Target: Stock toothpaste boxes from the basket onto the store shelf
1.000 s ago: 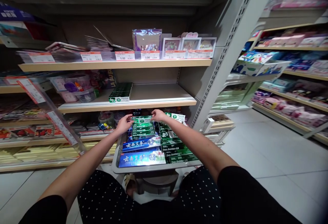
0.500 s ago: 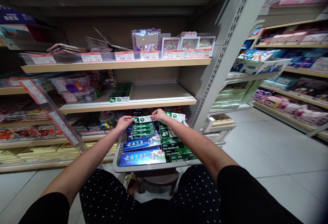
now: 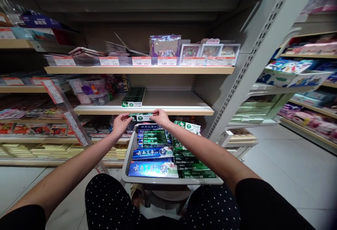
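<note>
My left hand (image 3: 121, 124) and my right hand (image 3: 160, 117) pinch a green-and-white toothpaste box (image 3: 142, 117) by its two ends. They hold it level, just in front of the edge of the middle shelf (image 3: 173, 99). Below it, a grey basket (image 3: 168, 180) rests in front of my knees. Blue toothpaste boxes (image 3: 152, 169) and a few green ones lie in its left part, with a stack of green toothpaste boxes (image 3: 193, 166) on the right. My right forearm covers part of that stack. On the shelf sits a row of the same green boxes (image 3: 133, 97).
Clear plastic tubs (image 3: 97, 91) stand left of the row. Above, a shelf (image 3: 142, 70) carries cards and small framed items. A slotted metal upright (image 3: 252, 54) rises at the right. Magazines (image 3: 37, 110) fill the lower left shelves. Part of a stool (image 3: 168, 193) shows beneath the basket.
Both hands have raised the green toothpaste box out of the basket and forward to the shelf edge. The view has shifted, so the shelves appear further right.
</note>
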A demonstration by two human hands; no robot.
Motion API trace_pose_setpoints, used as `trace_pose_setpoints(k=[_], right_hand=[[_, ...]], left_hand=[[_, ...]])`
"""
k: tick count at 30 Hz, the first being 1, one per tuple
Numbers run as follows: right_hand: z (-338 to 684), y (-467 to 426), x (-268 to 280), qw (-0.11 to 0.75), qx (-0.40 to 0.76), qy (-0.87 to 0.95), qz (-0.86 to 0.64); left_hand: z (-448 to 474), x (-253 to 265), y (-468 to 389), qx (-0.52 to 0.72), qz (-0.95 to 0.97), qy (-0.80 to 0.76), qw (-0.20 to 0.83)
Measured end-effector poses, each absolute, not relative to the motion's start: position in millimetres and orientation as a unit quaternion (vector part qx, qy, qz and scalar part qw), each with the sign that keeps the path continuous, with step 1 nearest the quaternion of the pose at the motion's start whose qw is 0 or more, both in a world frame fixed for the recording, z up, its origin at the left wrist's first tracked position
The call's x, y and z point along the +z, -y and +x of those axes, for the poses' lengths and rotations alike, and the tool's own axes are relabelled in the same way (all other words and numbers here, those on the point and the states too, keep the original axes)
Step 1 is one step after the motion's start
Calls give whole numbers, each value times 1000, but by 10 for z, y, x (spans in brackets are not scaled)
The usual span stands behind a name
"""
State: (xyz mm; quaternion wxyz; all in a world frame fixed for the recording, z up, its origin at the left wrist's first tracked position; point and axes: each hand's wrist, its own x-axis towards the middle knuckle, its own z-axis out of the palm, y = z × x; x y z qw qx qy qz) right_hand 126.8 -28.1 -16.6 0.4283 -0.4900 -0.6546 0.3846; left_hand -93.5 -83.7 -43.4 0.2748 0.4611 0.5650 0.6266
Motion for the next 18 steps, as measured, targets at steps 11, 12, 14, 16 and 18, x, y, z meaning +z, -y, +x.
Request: trace_pose_setpoints(k=[11,12,14,16,18], right_hand=[[511,-49,-29,472,341,645,-495],[478,-79,-42,469,334,647,-500],[436,-138,-69,468,312,654,-506],[417,-190,-88,473,284,664,-505],[408,-233,-101,477,265,671,-501]], left_hand=[[-1537,-28,327,608,491,-594,189],[-1556,-40,307,599,493,-604,182],[-1581,-75,280,580,499,-623,160],[-1597,-110,261,564,509,-635,137],[-1611,-135,238,554,517,-641,121]])
